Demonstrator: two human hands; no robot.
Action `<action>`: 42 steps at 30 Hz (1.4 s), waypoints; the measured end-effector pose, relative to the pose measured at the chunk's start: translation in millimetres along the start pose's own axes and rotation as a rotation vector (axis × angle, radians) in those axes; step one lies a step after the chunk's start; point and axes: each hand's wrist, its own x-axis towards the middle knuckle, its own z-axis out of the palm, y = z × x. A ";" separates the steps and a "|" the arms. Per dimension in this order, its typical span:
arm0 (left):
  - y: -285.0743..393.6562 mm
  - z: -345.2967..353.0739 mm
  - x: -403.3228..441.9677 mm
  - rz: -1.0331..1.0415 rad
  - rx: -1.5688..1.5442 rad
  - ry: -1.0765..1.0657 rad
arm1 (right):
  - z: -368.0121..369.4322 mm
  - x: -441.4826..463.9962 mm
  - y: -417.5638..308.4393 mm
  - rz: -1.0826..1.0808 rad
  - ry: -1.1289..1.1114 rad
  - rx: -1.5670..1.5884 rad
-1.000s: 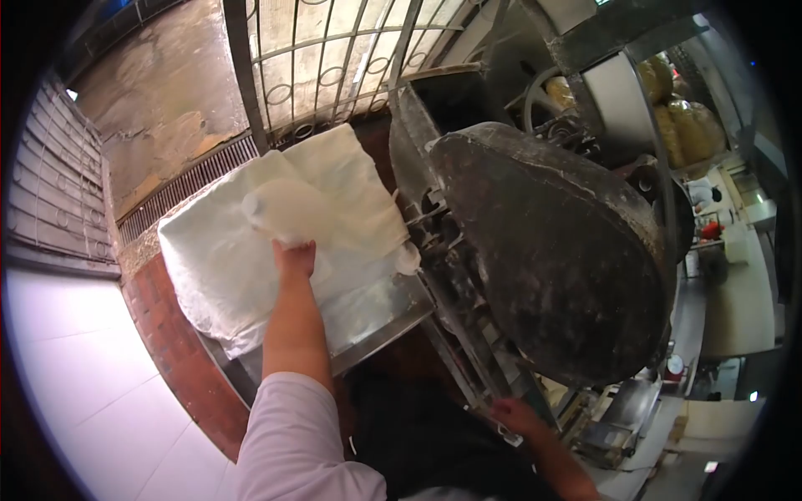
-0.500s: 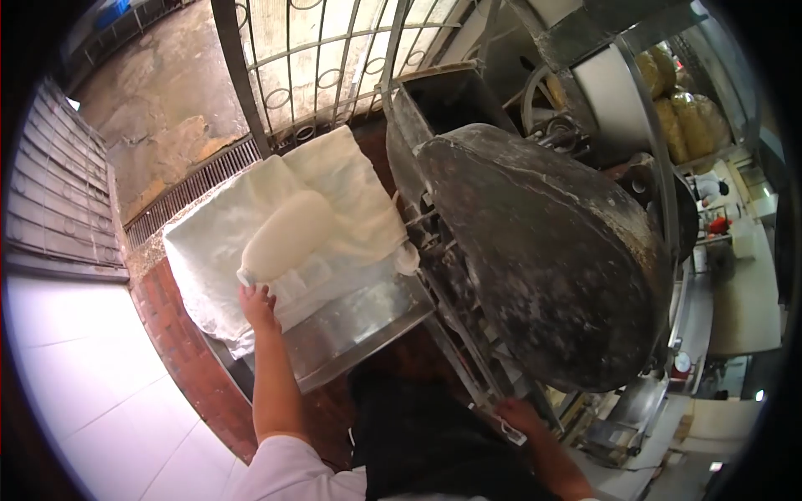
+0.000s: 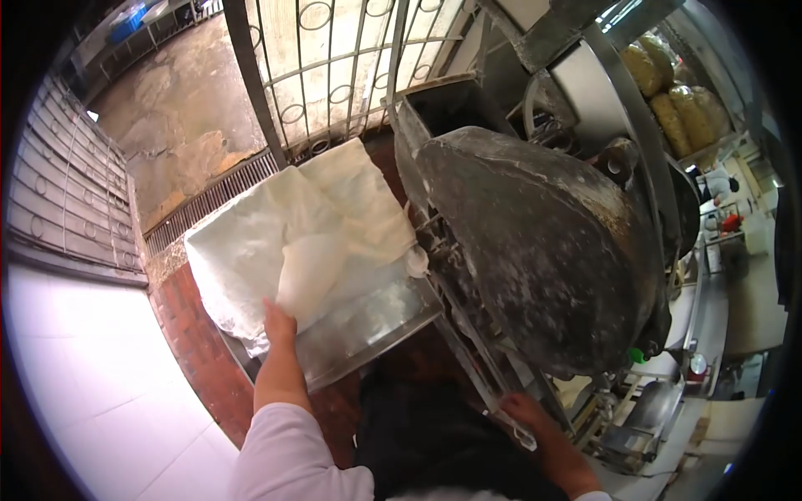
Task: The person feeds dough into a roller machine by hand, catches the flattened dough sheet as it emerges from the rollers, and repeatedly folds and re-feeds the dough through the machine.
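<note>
A cream cloth [image 3: 238, 242] is spread over a metal-topped surface [image 3: 368, 321], with bare metal showing along the near side. My left hand [image 3: 281, 321] is closed at the near end of a smooth, pale, bulging flap [image 3: 313, 267] that looks like part of this cloth. Its fingertips are partly hidden there. Low on the right, my right hand [image 3: 520, 407] is curled around the end of a metal bar [image 3: 472, 363] beside a big dark machine. A small pale loop-shaped end [image 3: 525, 437] shows just below that hand.
The large floury machine drum [image 3: 543, 259] fills the right side, close to the cloth. Behind stands a barred metal gate [image 3: 351, 67]. White tiles [image 3: 92, 376] and red brick floor [image 3: 188, 317] lie left. Bagged goods [image 3: 681, 117] and a distant person [image 3: 717, 185] appear far right.
My left hand has drawn slightly right and down with the pale flap, which looks shorter and narrower. The view has shifted a little. My right hand stays at the bar.
</note>
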 end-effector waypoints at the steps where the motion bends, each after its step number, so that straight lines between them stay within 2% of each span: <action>1: -8.4 15.5 4.0 -0.073 -0.028 -0.031 | -0.7 -8.6 0.3 -0.014 0.028 -0.048; 4: -37.2 68.6 17.3 -0.116 -0.228 -0.181 | 3.1 -18.0 9.6 0.041 0.006 -0.066; 7: -38.3 83.1 5.1 0.021 -0.272 -0.336 | 0.3 -41.3 -6.1 0.055 -0.027 -0.054; 10: -23.4 83.4 -13.6 -0.070 -0.162 -0.202 | -3.1 -47.4 -21.3 -0.021 -0.004 -0.048; 11: -20.0 80.1 -19.1 -0.093 -0.143 -0.224 | -3.1 -48.7 -21.2 -0.053 0.009 -0.041; 13: -21.8 76.9 -20.6 -0.117 -0.103 -0.264 | -14.3 -44.8 -49.7 0.018 -0.031 -0.026; 14: -22.2 75.6 -26.0 -0.151 -0.140 -0.189 | -16.6 -47.6 -55.9 0.054 -0.045 -0.008; 17: -68.7 105.4 -19.9 -0.181 -0.091 -0.058 | 1.2 -27.0 -22.2 -0.047 0.124 0.081; 18: -61.2 87.2 -31.3 -0.115 -0.010 -0.070 | -3.8 -26.7 -29.1 -0.083 0.148 0.136; 20: -29.1 29.7 -69.3 -0.161 -0.221 -0.141 | -13.9 -40.0 -42.9 0.013 0.098 0.295; 23: -46.8 32.2 -69.1 0.042 -0.076 -0.025 | 20.6 -6.9 17.4 -0.157 0.186 0.474; 25: -57.6 47.5 -56.0 0.180 -0.037 0.029 | 32.7 6.6 49.3 -0.126 0.167 0.533; 26: -42.8 43.3 -59.8 0.113 -0.116 -0.104 | 34.7 9.1 62.0 -0.112 0.151 0.561; 29: -11.5 30.7 -94.7 -0.081 -0.305 -0.481 | 12.9 -10.3 87.0 -0.124 0.132 0.347; 31: 26.3 19.2 -141.4 -0.190 -0.405 -0.676 | 13.4 5.7 123.4 -0.035 0.061 0.602; 32: 28.4 29.4 -150.4 -0.193 -0.346 -0.729 | 13.9 16.3 142.0 0.005 0.019 0.727; 35: 47.8 59.2 -204.6 -0.181 -0.341 -0.823 | 8.7 42.7 186.0 -0.119 0.235 0.808; 37: 91.5 63.2 -273.7 -0.039 -0.178 -0.829 | -25.6 31.8 210.6 -0.223 0.205 0.950; 38: 98.7 86.6 -289.8 0.272 -0.049 -0.698 | -46.3 18.8 219.0 -0.272 0.187 1.025; 39: 105.8 110.1 -310.4 0.576 0.083 -0.562 | -63.4 5.6 228.3 -0.230 0.198 1.078; 40: 196.9 63.0 -411.2 0.653 0.090 -0.658 | -84.2 -5.7 238.3 -0.192 0.209 1.120; 41: 204.4 102.4 -405.4 0.839 0.262 -0.652 | -101.7 -6.7 248.6 -0.156 0.218 1.155; 42: 237.1 108.2 -441.8 1.003 0.208 -0.561 | -112.1 -0.4 254.5 -0.172 0.269 1.162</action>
